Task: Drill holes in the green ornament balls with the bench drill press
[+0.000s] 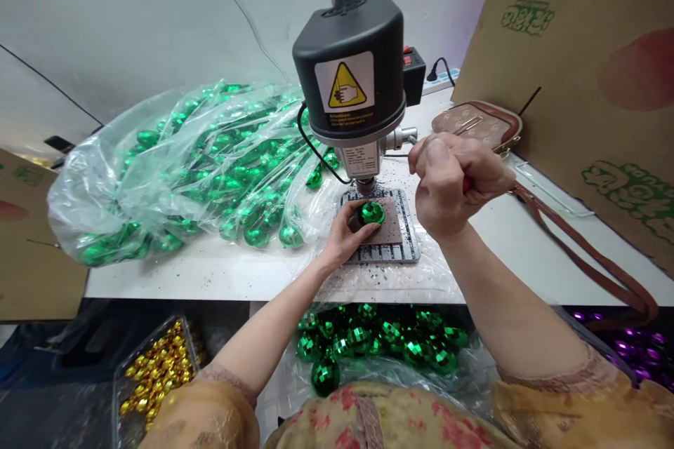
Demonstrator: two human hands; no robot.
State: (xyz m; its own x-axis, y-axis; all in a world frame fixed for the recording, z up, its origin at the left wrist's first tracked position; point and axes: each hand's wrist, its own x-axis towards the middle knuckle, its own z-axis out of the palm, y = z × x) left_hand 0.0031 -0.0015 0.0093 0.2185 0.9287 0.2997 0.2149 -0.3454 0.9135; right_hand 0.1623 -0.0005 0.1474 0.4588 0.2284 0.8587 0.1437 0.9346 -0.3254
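My left hand [345,233] is closed around a shiny green ball ornament [373,212], thumb in front. The ball rests on a brown pad [390,230] on the slotted metal base [408,252] of a small bench drill press [350,63]. Directly above the ball is the chuck [365,186], its tip close to or touching the ball; I cannot tell which. To the right of the press head, my right hand [447,182] is wrapped around the feed lever [411,140], with a bit of red showing between the fingers. Dark shavings lie scattered around the base.
A large clear plastic bag [173,168] of green balls fills the table's left. More green balls [379,337] lie below the front edge, beside a bin of gold balls [158,368]. A brown purse [477,126] and cardboard box [590,84] stand right; purple balls [639,351] sit lower right.
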